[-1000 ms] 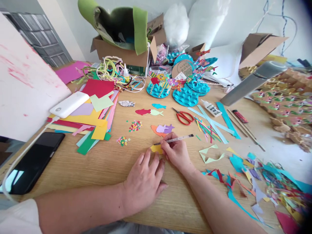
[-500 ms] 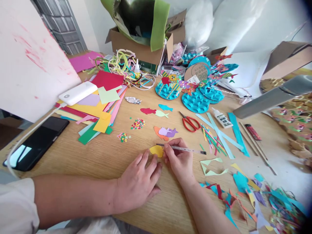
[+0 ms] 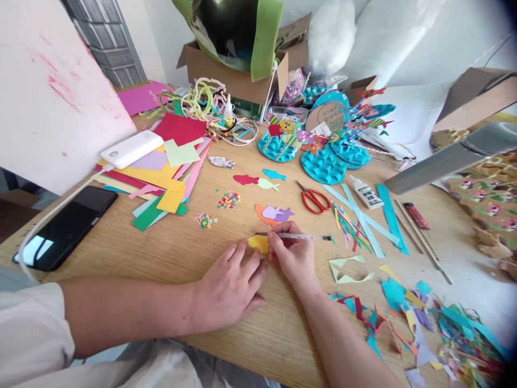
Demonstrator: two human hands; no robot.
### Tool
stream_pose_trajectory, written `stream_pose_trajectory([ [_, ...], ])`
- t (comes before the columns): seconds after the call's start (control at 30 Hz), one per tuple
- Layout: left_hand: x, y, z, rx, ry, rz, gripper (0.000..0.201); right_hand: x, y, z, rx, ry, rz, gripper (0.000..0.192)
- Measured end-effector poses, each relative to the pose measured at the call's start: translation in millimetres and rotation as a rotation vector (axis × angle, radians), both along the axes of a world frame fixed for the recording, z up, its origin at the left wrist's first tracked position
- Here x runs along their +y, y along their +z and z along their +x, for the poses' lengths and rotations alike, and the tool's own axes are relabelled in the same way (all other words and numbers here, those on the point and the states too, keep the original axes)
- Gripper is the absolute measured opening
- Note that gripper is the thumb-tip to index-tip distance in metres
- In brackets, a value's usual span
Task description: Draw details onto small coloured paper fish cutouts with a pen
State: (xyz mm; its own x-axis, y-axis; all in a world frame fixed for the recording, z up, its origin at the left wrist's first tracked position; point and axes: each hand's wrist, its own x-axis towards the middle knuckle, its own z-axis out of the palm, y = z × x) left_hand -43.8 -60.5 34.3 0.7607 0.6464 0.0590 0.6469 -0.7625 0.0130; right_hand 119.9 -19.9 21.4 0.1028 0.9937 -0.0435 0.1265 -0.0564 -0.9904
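My left hand (image 3: 228,288) lies flat on the table, its fingertips resting at the near edge of a yellow paper cutout (image 3: 258,244). In my right hand (image 3: 294,261) is a slim clear pen (image 3: 309,236), its dark tip pointing left over the upper edge of the yellow paper. Whether the tip touches the paper I cannot tell. The cutout's right end is partly hidden by my right fingers. Just beyond lie orange (image 3: 263,214) and purple (image 3: 285,214) paper fish, overlapping. Farther back are red (image 3: 245,179), pale green (image 3: 267,185) and blue (image 3: 274,174) paper fish.
Red-handled scissors (image 3: 315,200), a glue bottle (image 3: 366,193) and paper strips (image 3: 365,221) lie to the right. Paper scraps (image 3: 393,293) are at the near right. Coloured sheets (image 3: 172,188), a power bank (image 3: 131,149) and a phone (image 3: 68,229) lie left. A grey bottle (image 3: 444,159) stands far right.
The view has shifted slightly. The pen lies flatter, and its tip has moved a little left along the yellow paper's upper edge. My left hand stays on the paper.
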Motion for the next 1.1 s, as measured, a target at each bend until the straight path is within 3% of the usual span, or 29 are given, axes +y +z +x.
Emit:
stream_pose_trajectory([
  [0.3,-0.5,-2.9,0.9,0.000,0.005,0.007,0.063,4.6,-4.4,0.4,0.046,0.074,-0.070,0.015],
  [1.1,0.2,-0.1,0.1,0.037,-0.018,-0.009,0.062,5.7,-13.9,-0.4,-0.093,0.043,-0.030,0.014],
])
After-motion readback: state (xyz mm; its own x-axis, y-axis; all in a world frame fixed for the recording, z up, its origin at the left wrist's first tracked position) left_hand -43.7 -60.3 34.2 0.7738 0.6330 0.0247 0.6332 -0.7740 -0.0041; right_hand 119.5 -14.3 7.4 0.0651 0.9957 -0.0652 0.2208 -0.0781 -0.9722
